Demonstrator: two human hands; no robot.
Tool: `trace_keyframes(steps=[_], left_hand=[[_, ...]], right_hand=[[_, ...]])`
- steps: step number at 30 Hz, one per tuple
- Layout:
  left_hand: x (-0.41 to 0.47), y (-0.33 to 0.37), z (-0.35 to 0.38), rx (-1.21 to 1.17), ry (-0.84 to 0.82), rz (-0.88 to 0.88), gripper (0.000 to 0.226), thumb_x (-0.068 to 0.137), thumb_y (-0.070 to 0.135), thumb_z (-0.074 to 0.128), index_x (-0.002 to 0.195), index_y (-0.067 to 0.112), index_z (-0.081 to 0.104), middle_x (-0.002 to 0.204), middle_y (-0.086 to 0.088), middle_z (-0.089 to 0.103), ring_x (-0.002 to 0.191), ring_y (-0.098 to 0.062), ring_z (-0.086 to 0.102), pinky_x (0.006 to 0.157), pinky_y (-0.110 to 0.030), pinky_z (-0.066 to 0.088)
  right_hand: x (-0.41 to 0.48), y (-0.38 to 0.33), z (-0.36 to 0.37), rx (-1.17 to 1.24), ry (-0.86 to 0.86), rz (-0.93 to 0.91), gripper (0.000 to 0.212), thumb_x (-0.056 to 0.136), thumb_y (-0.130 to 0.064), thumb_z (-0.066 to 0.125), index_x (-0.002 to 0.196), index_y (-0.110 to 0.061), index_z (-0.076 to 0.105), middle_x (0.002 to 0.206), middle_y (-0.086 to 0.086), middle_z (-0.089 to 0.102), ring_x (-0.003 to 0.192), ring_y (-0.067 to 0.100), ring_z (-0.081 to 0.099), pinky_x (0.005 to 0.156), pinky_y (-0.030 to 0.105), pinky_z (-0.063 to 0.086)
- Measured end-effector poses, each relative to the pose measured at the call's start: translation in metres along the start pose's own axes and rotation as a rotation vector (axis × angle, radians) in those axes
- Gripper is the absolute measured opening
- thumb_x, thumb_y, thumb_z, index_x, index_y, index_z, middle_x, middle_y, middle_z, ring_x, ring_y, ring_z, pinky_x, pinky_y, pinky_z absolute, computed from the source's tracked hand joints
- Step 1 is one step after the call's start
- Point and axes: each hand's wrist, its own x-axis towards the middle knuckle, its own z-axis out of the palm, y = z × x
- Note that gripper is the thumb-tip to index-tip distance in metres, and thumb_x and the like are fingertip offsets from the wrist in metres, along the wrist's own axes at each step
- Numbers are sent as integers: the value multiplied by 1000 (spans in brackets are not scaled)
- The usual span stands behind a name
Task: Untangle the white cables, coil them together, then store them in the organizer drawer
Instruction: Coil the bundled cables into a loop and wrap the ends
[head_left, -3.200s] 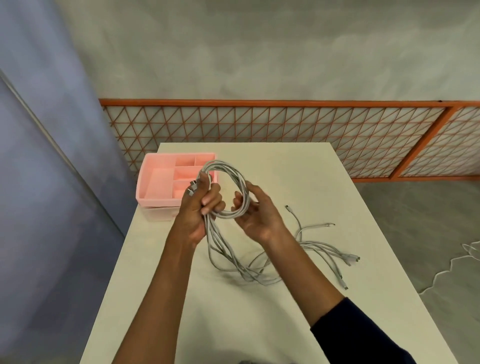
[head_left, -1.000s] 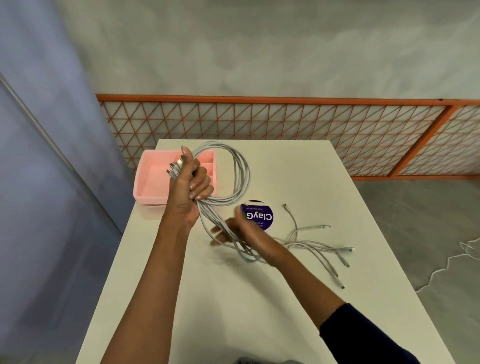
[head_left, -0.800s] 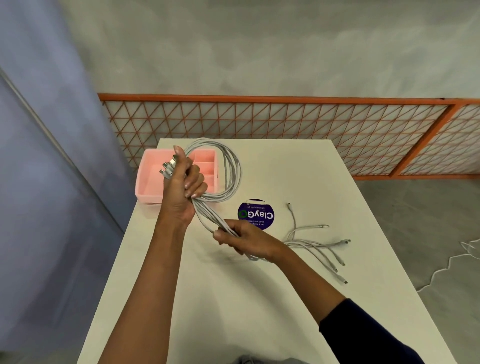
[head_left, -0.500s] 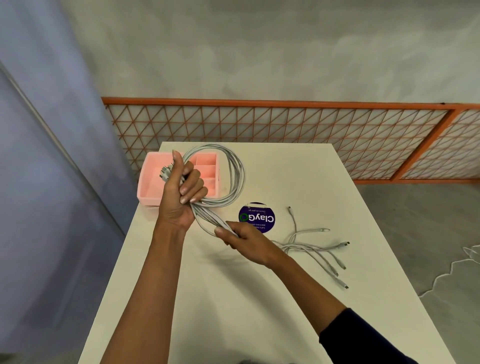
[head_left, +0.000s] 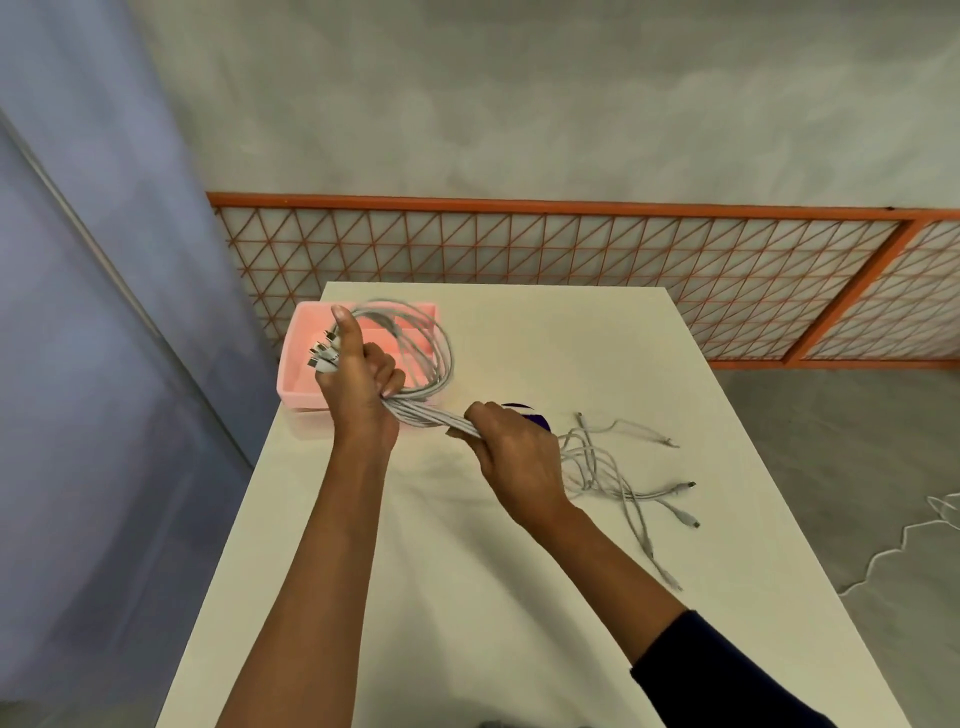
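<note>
My left hand (head_left: 358, 384) is raised above the table and grips a coiled loop of white cables (head_left: 434, 353), with several plug ends sticking out beside the thumb. A taut bundle of the same cables runs from it down to my right hand (head_left: 511, 449), which is closed around the strands. Beyond my right hand the loose cable tails (head_left: 618, 478) lie spread on the table with their connectors pointing right. The pink organizer drawer (head_left: 298, 379) stands at the table's far left corner, partly hidden behind my left hand and the loop.
The white table (head_left: 467, 597) ends close to a wall with an orange lattice panel (head_left: 571, 249). A dark purple round sticker (head_left: 537, 415) peeks out behind my right hand. Another white cord (head_left: 914, 540) lies on the floor at the right.
My right hand slid along the bundle, closed on it and rose toward my left hand, pulling the strands taut. The loose tails were drawn in to the left. The sticker is now mostly covered.
</note>
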Motion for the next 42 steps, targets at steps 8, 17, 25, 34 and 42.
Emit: trace_keyframes(steps=[8,17,25,34,42], left_hand=[[-1,8,6,-278,-518,-181,56,102,44,27,56,18,46,33,9,31,22,-3,25,25,-11,20],[0,10,9,-71,-447,-128,52,101,42,34,54,21,41,34,9,27,25,-3,20,28,-13,16],[5,-7,4,4,323,-44,36,95,37,56,72,16,37,36,8,28,30,-5,24,32,-14,22],[-2,-10,-2,-146,293,32,38,95,36,57,67,18,39,44,8,20,36,-6,19,33,-16,20],[7,19,-3,-164,277,140,44,96,37,54,62,18,35,43,8,18,36,-6,17,33,-18,18]], right_hand=[[34,0,-50,1269,-1088,405,57,94,-56,28,101,-17,68,81,3,72,53,13,63,53,21,51],[32,-9,-35,1404,-1106,406,33,102,-38,35,75,-21,45,55,-11,27,43,3,19,40,14,18],[4,-17,16,41,-120,-87,32,96,-44,37,89,-13,45,66,2,63,47,28,57,39,24,27],[-5,2,28,120,78,-82,63,94,-61,27,70,-9,53,41,4,47,34,28,43,34,27,31],[-21,40,18,-3,43,14,73,88,-73,24,64,-14,59,47,-2,52,42,20,46,40,23,31]])
